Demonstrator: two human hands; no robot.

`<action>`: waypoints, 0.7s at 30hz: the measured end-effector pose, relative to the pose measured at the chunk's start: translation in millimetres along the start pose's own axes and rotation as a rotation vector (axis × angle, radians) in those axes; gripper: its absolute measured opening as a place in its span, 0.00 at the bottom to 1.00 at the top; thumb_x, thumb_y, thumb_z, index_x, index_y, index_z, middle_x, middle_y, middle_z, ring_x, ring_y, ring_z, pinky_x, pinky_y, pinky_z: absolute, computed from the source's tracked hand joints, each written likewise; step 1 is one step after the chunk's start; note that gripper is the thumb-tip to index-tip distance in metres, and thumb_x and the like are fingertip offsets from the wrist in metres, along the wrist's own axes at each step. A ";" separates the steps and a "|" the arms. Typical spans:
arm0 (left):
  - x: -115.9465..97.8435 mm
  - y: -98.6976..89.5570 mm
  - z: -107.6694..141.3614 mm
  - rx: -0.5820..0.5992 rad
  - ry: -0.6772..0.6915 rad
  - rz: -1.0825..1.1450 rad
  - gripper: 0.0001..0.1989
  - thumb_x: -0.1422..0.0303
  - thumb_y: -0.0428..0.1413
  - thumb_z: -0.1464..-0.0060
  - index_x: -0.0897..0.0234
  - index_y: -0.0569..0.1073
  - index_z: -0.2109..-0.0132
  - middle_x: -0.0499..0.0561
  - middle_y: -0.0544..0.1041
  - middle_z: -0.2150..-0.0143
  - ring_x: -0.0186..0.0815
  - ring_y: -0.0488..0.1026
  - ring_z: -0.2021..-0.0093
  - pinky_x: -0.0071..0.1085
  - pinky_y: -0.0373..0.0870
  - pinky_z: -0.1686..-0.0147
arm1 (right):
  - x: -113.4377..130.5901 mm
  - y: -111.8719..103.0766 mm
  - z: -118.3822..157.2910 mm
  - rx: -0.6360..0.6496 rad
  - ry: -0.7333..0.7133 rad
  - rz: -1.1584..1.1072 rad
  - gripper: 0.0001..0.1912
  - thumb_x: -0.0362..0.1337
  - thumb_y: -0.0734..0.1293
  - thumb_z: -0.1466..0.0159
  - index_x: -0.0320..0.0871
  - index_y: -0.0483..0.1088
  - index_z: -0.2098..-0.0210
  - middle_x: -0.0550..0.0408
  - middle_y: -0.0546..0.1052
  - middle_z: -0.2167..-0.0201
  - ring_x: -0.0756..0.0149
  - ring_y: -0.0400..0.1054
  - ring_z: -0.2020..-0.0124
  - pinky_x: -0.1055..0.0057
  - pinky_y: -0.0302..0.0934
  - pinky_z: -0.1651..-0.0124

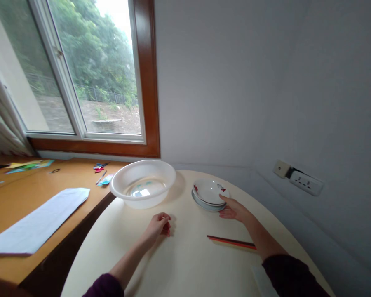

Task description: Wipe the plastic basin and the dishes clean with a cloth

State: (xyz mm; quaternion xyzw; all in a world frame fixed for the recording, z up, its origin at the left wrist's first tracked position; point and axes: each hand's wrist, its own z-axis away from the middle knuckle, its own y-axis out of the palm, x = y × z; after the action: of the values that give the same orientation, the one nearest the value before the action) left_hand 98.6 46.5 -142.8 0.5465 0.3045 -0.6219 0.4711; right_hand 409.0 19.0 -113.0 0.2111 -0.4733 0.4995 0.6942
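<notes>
A small stack of white plates with red floral marks sits near the back of the round cream table. My right hand grips the stack's right edge, thumb over the rim and fingers below it. My left hand rests at the table's middle, its fingers curled in; whether it holds anything is hidden. Behind it stands a translucent white basin. Dark and red chopsticks lie in front of the plates, partly behind my right forearm.
A wooden desk adjoins on the left, with a long white paper, coloured sheets, a pen and small red and blue pieces. A power strip is on the right wall. A pale item lies by my right sleeve.
</notes>
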 end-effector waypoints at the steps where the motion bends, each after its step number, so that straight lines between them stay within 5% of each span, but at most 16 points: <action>1: 3.8 -3.8 0.1 -0.018 -0.008 0.047 0.03 0.71 0.53 0.56 0.67 0.67 0.74 0.44 0.65 0.85 0.27 0.63 0.85 0.26 0.62 0.83 | 0.4 1.0 -3.8 0.013 0.023 -0.008 0.21 0.49 0.61 0.40 0.37 0.60 0.57 0.44 0.72 0.67 0.65 0.71 0.73 0.68 0.69 0.69; 9: 19.9 -10.8 -1.3 -0.039 0.048 0.178 0.06 0.69 0.55 0.57 0.66 0.66 0.76 0.44 0.65 0.86 0.27 0.63 0.86 0.27 0.62 0.82 | -3.7 2.1 -26.2 -0.032 0.015 -0.033 0.09 0.35 0.59 0.40 0.36 0.63 0.62 0.52 0.72 0.79 0.68 0.69 0.78 0.72 0.69 0.71; 21: 27.8 -8.8 -4.9 -0.043 0.125 0.208 0.09 0.66 0.56 0.61 0.66 0.65 0.77 0.43 0.63 0.88 0.28 0.61 0.88 0.28 0.61 0.85 | -19.9 0.3 -39.2 -0.119 -0.040 -0.028 0.17 0.34 0.60 0.42 0.27 0.65 0.58 0.50 0.71 0.86 0.64 0.67 0.83 0.69 0.67 0.74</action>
State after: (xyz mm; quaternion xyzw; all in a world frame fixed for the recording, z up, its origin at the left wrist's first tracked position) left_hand 93.7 47.1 -171.9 0.6025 0.2884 -0.5276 0.5248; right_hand 425.1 39.4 -148.4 0.1861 -0.5128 0.4563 0.7030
